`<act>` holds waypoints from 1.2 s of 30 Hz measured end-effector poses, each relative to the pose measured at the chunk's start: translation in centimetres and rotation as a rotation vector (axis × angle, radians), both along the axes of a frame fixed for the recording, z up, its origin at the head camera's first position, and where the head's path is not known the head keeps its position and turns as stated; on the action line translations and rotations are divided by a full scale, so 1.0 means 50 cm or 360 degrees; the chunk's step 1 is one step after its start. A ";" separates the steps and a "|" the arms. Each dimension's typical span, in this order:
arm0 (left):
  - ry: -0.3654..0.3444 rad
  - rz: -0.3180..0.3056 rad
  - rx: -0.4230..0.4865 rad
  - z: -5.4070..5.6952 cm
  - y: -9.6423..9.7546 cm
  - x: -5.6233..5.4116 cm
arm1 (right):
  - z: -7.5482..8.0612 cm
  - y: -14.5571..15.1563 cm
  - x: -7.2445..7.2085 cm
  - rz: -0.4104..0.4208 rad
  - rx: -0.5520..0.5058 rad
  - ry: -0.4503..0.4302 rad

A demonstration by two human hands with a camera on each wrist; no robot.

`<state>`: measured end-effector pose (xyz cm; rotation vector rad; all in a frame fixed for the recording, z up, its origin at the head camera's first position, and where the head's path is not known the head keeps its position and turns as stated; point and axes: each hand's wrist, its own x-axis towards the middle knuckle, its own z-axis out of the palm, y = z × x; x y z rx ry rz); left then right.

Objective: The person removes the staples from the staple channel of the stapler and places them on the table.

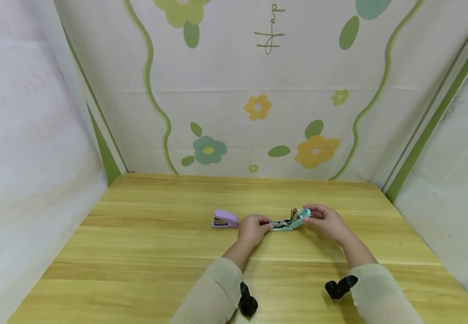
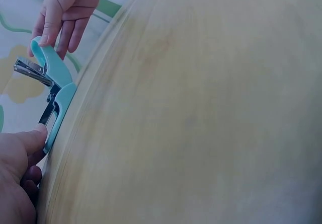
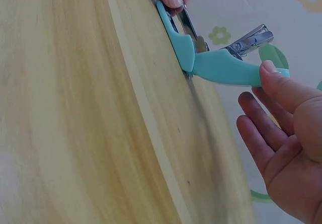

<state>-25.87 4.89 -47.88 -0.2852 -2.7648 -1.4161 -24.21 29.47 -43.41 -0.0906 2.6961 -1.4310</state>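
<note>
A mint-green stapler (image 1: pixel 283 227) lies on the table, hinged wide apart with its top arm swung back to the right. My left hand (image 1: pixel 252 230) pinches the end of its base between thumb and fingers. At the other end, my right hand (image 1: pixel 328 221) holds the tip of the raised top arm (image 3: pixel 229 69), thumb on one side and fingers on the other. The metal staple channel (image 3: pixel 251 40) juts up from the opened stapler. Just left of my left hand stands a closed purple stapler (image 1: pixel 225 219).
The wooden table (image 1: pixel 144 252) carries both staplers. A white cloth with printed flowers (image 1: pixel 316 152) hangs at its back edge, with more white cloth on both sides. Black wrist cameras (image 1: pixel 248 305) sit at both sleeves.
</note>
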 end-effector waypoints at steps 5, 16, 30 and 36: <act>-0.0001 -0.0006 -0.0002 -0.002 0.000 0.001 | -0.016 0.018 -0.002 -0.0002 -0.0033 -0.0041; -0.0005 0.0011 0.0004 -0.004 0.002 0.004 | -0.038 0.042 0.008 0.0011 -0.0158 -0.0124; 0.0024 0.0019 0.0000 -0.006 -0.002 0.003 | 0.029 0.018 0.032 -0.0146 -0.0141 0.0158; 0.0018 0.0022 0.0024 -0.007 -0.001 0.002 | 0.061 -0.026 0.050 -0.0191 -0.0170 0.0290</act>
